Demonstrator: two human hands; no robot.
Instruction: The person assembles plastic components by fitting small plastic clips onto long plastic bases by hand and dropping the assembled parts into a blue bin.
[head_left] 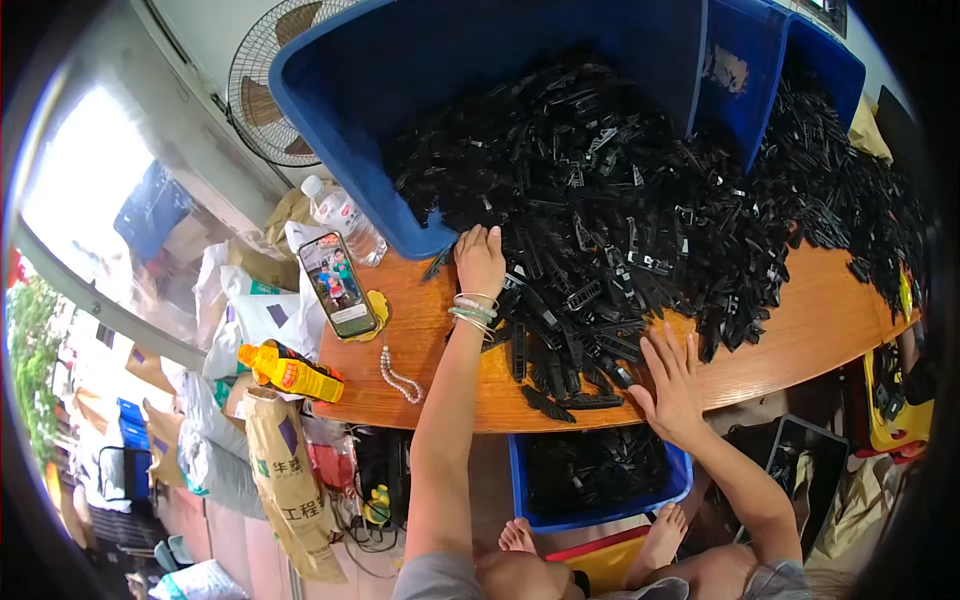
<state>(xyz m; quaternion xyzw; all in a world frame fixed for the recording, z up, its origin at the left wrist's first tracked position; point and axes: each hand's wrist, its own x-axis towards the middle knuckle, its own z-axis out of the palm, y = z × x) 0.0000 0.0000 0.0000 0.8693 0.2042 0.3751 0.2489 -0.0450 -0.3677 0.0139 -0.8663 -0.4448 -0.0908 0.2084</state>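
Observation:
A heap of small black plastic parts [560, 290] spills from a tipped blue bin [330, 120] onto the wooden table. My left hand [480, 262], with bracelets on the wrist, rests at the heap's left edge, beside the bin's lower corner. Its fingers point away from me and look foreshortened; no part shows held in them. At the heap's near right edge, my right hand [672, 390] lies with fingers spread, next to the parts by the table's front edge. Below that edge, a blue tub [603, 523] holds more black parts.
A phone [337, 285] leans upright at the left, near a clear bottle [345, 220], an orange-capped bottle [290, 372] and a beaded string [400, 376]. Another heap of black parts [820, 160] lies at the far right. Paper sacks [290, 480] stand left of the table; a fan [270, 80] is behind.

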